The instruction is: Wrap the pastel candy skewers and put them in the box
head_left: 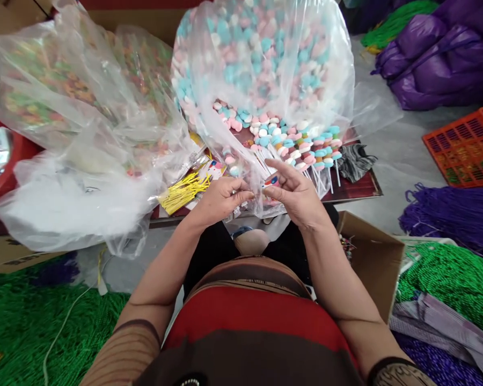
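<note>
Head view, clock centred between the hands. Left hand [225,199]: thumb and forefinger closed, gripping transparent film [258,201] at its left side. Right hand [300,199]: thumb presses a small printed piece [272,182] against curled fingers, forefinger out straight. Can't tell if that piece is part of the film. Both grips sit just beside each other over the near tabletop [362,185] edge, probably to keep the film taut and in sight.

Close in: yellow ties [185,194] bunched at 9, just beside left hand, likely for quick reach. Candy skewers [322,153] lie at 2, near right hand, white sticks pointing towards the wearer, probably for easy pickup. Big candy bag [261,59] at 12, mouth slumped this way, loose candies at its lip. Gummy bags [64,88] at 10, white bag [76,195] at 9 overhanging the near edge.

Edges: tabletop corner at 3, striped cloth [356,161] by it. Cardboard box [372,262] below at 4, open top. Orange crate [467,147] at 3, well apart. Room looks tight 9 to 2; freest towards 6, over the lap.
</note>
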A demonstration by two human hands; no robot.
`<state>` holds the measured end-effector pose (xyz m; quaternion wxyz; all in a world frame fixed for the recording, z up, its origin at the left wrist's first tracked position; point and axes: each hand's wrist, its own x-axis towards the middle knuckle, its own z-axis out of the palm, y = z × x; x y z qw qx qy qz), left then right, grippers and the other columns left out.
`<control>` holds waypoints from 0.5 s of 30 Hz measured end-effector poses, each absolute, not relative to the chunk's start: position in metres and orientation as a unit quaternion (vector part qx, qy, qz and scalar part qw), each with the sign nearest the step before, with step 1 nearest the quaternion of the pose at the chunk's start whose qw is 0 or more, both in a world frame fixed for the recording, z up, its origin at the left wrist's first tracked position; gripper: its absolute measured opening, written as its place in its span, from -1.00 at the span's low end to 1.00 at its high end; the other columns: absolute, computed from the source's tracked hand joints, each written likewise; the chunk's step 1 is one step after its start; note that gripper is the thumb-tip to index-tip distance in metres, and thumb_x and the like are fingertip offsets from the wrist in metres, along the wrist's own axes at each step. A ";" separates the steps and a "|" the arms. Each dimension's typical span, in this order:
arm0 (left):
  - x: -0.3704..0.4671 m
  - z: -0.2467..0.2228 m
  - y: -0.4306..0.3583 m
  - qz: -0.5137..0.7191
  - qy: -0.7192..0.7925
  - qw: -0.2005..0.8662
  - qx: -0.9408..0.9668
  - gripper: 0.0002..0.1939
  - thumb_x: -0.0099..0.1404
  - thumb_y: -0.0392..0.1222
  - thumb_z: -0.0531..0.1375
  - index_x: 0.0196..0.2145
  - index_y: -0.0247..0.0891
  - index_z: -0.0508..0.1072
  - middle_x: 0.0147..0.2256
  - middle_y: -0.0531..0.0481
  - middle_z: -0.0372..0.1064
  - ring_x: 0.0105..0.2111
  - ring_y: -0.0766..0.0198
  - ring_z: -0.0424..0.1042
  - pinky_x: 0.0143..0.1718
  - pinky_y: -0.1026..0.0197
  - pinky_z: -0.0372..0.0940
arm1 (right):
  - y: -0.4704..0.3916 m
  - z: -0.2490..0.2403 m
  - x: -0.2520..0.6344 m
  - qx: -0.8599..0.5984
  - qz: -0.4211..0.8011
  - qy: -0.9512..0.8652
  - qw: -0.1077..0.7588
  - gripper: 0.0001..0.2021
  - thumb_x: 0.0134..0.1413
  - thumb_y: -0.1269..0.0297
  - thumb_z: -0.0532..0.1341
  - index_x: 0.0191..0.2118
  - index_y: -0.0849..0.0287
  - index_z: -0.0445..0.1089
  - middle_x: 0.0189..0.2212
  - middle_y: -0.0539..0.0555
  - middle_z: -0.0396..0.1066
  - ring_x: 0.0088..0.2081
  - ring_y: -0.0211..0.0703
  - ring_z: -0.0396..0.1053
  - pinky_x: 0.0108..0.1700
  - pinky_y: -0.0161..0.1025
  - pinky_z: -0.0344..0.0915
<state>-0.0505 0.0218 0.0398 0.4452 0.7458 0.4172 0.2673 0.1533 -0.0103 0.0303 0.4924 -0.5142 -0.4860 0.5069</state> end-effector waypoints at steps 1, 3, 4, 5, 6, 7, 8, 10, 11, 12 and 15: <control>-0.050 0.039 0.021 0.264 0.410 0.443 0.752 -0.72 0.32 0.00 0.23 -0.46 -0.20 0.49 -0.47 0.05 0.47 -0.41 0.27 0.39 -0.27 0.22 0.27 | -0.012 0.028 0.153 -0.520 0.510 -0.477 0.492 -0.54 -0.13 -0.01 0.48 -0.08 0.04 0.56 -0.44 -0.05 0.46 -0.44 -0.26 0.34 -0.40 -0.26 0.37; -0.049 0.036 0.019 0.261 0.401 0.439 0.761 -0.62 0.36 0.08 0.18 -0.51 -0.20 0.43 -0.52 0.06 0.41 -0.45 0.28 0.35 -0.32 0.24 0.23 | -0.015 0.022 0.151 -0.537 0.501 -0.456 0.503 -0.65 -0.13 -0.05 0.48 -0.31 0.10 0.56 -0.53 -0.08 0.41 -0.51 -0.30 0.28 -0.45 -0.30 0.31; -0.048 0.034 0.018 0.260 0.399 0.438 0.762 -0.56 0.38 0.13 0.14 -0.53 -0.20 0.39 -0.55 0.07 0.36 -0.48 0.30 0.32 -0.35 0.24 0.20 | -0.017 0.019 0.150 -0.546 0.491 -0.447 0.512 -0.65 -0.11 -0.08 0.46 -0.40 0.11 0.52 -0.57 -0.08 0.38 -0.53 -0.31 0.26 -0.47 -0.31 0.28; -0.048 0.033 0.017 0.258 0.398 0.439 0.763 -0.51 0.40 0.17 0.10 -0.55 -0.21 0.35 -0.57 0.08 0.32 -0.49 0.31 0.30 -0.38 0.25 0.18 | -0.019 0.016 0.148 -0.553 0.482 -0.440 0.519 -0.62 -0.09 -0.11 0.45 -0.46 0.12 0.48 -0.59 -0.09 0.34 -0.55 -0.32 0.24 -0.48 -0.32 0.25; -0.047 0.032 0.015 0.255 0.398 0.442 0.762 -0.48 0.42 0.21 0.07 -0.55 -0.21 0.33 -0.58 0.09 0.29 -0.51 0.32 0.27 -0.39 0.25 0.15 | -0.021 0.013 0.147 -0.560 0.473 -0.436 0.522 -0.59 -0.07 -0.14 0.43 -0.50 0.12 0.43 -0.62 -0.10 0.30 -0.57 -0.33 0.22 -0.50 -0.32 0.23; -0.046 0.031 0.014 0.253 0.399 0.447 0.760 -0.45 0.42 0.24 0.04 -0.56 -0.21 0.31 -0.59 0.10 0.26 -0.52 0.33 0.24 -0.40 0.25 0.13 | -0.023 0.011 0.146 -0.567 0.463 -0.438 0.522 -0.55 -0.04 -0.17 0.40 -0.54 0.12 0.39 -0.65 -0.11 0.26 -0.59 -0.33 0.20 -0.52 -0.32 0.20; -0.045 0.029 0.013 0.250 0.401 0.455 0.755 -0.43 0.42 0.27 0.02 -0.55 -0.21 0.29 -0.59 0.10 0.24 -0.52 0.34 0.22 -0.41 0.25 0.12 | -0.025 0.010 0.146 -0.575 0.450 -0.443 0.521 -0.52 0.00 -0.20 0.37 -0.56 0.12 0.35 -0.67 -0.11 0.22 -0.60 -0.33 0.17 -0.52 -0.32 0.18; -0.042 0.027 0.010 0.249 0.405 0.492 0.730 -0.43 0.39 0.33 0.03 -0.51 -0.21 0.29 -0.58 0.11 0.23 -0.52 0.34 0.21 -0.42 0.25 0.12 | -0.029 0.012 0.145 -0.592 0.414 -0.461 0.515 -0.47 0.07 -0.23 0.30 -0.60 0.12 0.29 -0.68 -0.10 0.19 -0.59 -0.32 0.15 -0.51 -0.31 0.16; -0.040 0.026 0.008 0.250 0.400 0.523 0.710 -0.45 0.36 0.35 0.05 -0.46 -0.20 0.31 -0.56 0.11 0.25 -0.52 0.34 0.23 -0.42 0.26 0.14 | -0.031 0.014 0.144 -0.601 0.391 -0.474 0.511 -0.45 0.09 -0.24 0.28 -0.63 0.12 0.26 -0.69 -0.09 0.17 -0.59 -0.31 0.13 -0.50 -0.30 0.15; -0.038 0.024 0.006 0.252 0.391 0.558 0.687 -0.47 0.33 0.36 0.09 -0.40 -0.20 0.33 -0.54 0.12 0.28 -0.52 0.34 0.25 -0.43 0.27 0.16 | -0.032 0.016 0.144 -0.609 0.367 -0.486 0.509 -0.43 0.11 -0.23 0.27 -0.65 0.12 0.23 -0.70 -0.09 0.16 -0.58 -0.31 0.12 -0.49 -0.29 0.14; -0.033 0.022 0.002 0.266 0.382 0.602 0.649 -0.54 0.25 0.29 0.23 -0.28 -0.19 0.36 -0.48 0.13 0.33 -0.51 0.35 0.27 -0.44 0.28 0.19 | -0.036 0.021 0.143 -0.624 0.315 -0.510 0.501 -0.39 0.12 -0.21 0.27 -0.70 0.12 0.13 -0.70 -0.09 0.10 -0.57 -0.33 0.05 -0.47 -0.28 0.10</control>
